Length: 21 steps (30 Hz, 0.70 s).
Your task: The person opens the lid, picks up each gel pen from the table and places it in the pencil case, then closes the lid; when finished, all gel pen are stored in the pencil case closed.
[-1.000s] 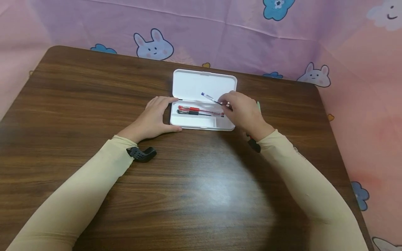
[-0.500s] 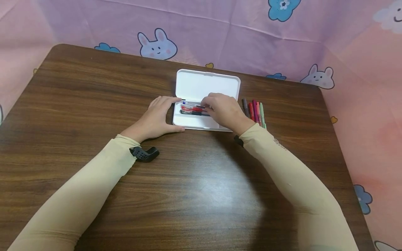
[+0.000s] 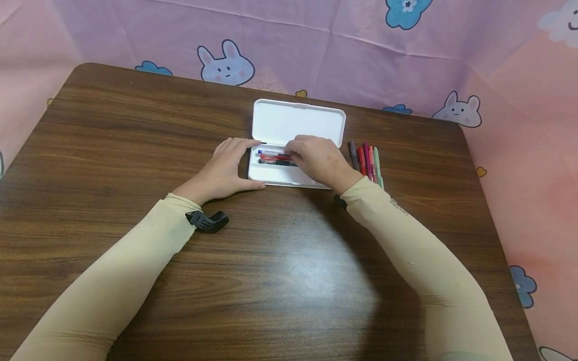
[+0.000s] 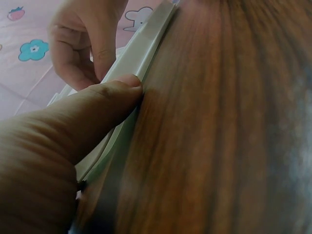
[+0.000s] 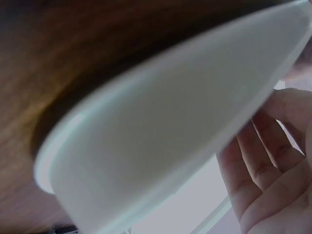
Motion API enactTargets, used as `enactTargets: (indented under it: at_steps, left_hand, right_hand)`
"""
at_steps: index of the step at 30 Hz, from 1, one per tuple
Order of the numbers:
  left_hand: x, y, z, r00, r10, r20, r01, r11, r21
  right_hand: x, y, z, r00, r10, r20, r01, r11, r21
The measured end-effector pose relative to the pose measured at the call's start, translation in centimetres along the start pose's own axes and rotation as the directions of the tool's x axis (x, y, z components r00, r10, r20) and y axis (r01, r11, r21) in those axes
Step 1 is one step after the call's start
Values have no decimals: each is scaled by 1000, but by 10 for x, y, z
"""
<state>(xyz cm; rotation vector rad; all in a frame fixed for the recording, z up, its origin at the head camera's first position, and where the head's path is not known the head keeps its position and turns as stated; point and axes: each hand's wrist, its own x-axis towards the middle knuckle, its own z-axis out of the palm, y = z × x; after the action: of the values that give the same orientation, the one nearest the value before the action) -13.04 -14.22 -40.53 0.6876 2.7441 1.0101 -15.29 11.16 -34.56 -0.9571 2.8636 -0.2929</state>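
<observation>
An open white pencil case (image 3: pixel 280 174) lies on the table with its lid raised at the back. My left hand (image 3: pixel 217 173) holds its left end, thumb along the front edge and forefinger at the rear; in the left wrist view the thumb (image 4: pixel 97 105) presses on the rim. Over the case's rear tray, my right hand (image 3: pixel 320 158) pinches a clear pen with a blue end (image 3: pixel 264 152); its fingertips are hidden in the head view. Beside that pen lie a red pen (image 3: pixel 271 157) and a black pen (image 3: pixel 281 163). The right wrist view shows curled fingers (image 5: pixel 263 146) behind the case wall.
Right of the case several pens lie side by side on the brown wooden table (image 3: pixel 253 271): a dark grey pen (image 3: pixel 353 154), a red pen (image 3: pixel 362 159), magenta and pink ones, and a green pen (image 3: pixel 378 163). A patterned cloth (image 3: pixel 298 40) hangs behind.
My right hand has moved left and lowered the blue-ended pen from above the case into the tray beside the red one. My left hand keeps its place on the case.
</observation>
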Motion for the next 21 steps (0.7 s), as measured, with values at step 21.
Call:
enactTargets:
  at_steps: [21]
  left_hand:
    - [1,3,-3,1000,-5,8,5,1000,-5]
  right_hand:
    - [-12,8,-9,999,-38,-4,38,999,8]
